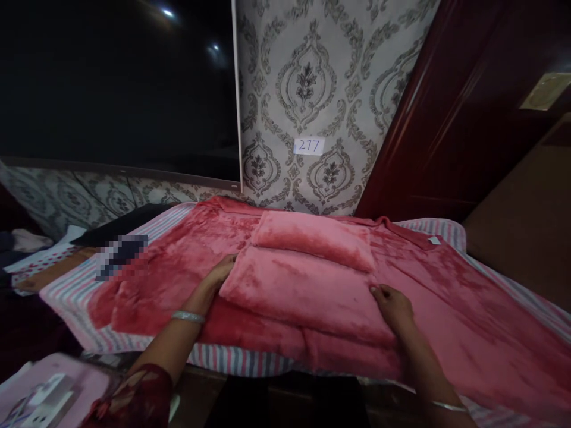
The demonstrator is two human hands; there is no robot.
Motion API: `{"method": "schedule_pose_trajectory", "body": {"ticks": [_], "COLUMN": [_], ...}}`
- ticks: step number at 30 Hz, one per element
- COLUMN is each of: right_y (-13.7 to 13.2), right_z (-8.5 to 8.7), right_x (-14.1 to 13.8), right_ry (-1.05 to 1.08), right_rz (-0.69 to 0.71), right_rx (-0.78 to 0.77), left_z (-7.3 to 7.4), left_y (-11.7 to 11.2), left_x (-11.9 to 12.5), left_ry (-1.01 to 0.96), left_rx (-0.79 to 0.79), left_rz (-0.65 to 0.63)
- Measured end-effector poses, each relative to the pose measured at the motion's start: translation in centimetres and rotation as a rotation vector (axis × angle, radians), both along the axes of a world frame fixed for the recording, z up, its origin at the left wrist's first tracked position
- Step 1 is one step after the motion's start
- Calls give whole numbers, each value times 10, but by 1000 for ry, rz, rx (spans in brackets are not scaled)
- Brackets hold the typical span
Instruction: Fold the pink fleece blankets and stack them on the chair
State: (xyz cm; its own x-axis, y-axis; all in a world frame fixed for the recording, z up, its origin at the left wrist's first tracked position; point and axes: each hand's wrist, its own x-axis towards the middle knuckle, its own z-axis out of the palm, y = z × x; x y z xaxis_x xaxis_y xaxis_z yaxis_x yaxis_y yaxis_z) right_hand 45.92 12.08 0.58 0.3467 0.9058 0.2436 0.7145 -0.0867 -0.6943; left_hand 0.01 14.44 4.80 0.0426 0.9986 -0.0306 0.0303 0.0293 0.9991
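Observation:
A folded pink plush cloth (298, 285) lies in front of me with two thick, puffy sections, one behind the other. Beneath it a larger red plush cloth (169, 261) is spread wide; I cannot tell whether the two are one piece. My left hand (223, 269) grips the left edge of the folded part near the crease, its fingertips partly hidden by the fabric. At the right edge, my right hand (395, 304) pinches the cloth between thumb and curled fingers. A small white tag (434, 240) shows on the spread cloth at the right.
A striped sheet (241, 359) covers the table under the plush cloth. Behind stand a large dark television (120, 89) and patterned wallpaper with a paper marked 277 (309, 145). A dark red door frame (414, 131) is at the right. A pink stool-like surface (84, 380) holds small items at lower left.

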Motion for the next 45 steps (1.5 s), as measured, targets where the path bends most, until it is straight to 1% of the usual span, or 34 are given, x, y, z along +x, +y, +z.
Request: {"method": "schedule_pose_trajectory", "body": {"ticks": [3,5,8,12,16,17,19,21,23,27,29,31,35,38,41,45], "right_y": [-5,-8,-12,-25,-53,-60,-74,-84,-90,-92,-92,-93,-98,-103,-105,-104], "right_z": [-6,-8,-4,7,16,17,17,16,16,16,17,16,14,11,8,2], "right_x": [7,9,6,-2,-6,-7,-8,-8,-9,-9,-9,-9,-8,-7,-6,-5], "right_ry": [95,151,179,320,390,398,419,438,461,581,601,586,498,426,475,524], "right_rz": [-73,-79,-69,10,124,167,244,273,246,203,205,206,229,243,214,164], "right_rx": [-13,-9,-12,-15,-1,-17,-102,-205,-254,-224,-224,-224,-167,-126,-127,-94], "left_z": [-3,-4,1,10,12,12,13,14,15,14,14,16,22,20,15,13], "left_y": [-3,-5,-10,-21,-29,-31,-35,-40,-45,-54,-59,-64,-71,-70,-67,-71], "left_x": [-3,-4,-2,0,-6,-7,-9,-8,-8,-11,-13,-15,-19,-23,-28,-33], "left_ry": [-54,-93,-97,-66,-1,19,52,72,82,20,9,59,224,256,203,180], "left_rx": [-50,-79,-93,-72,-99,-111,-124,-144,-170,-136,-119,-122,-96,-128,-166,-122], "left_rz": [-5,13,8,-75,-142,-151,-163,-165,-137,-9,10,-19,-164,-254,-242,-121]}}
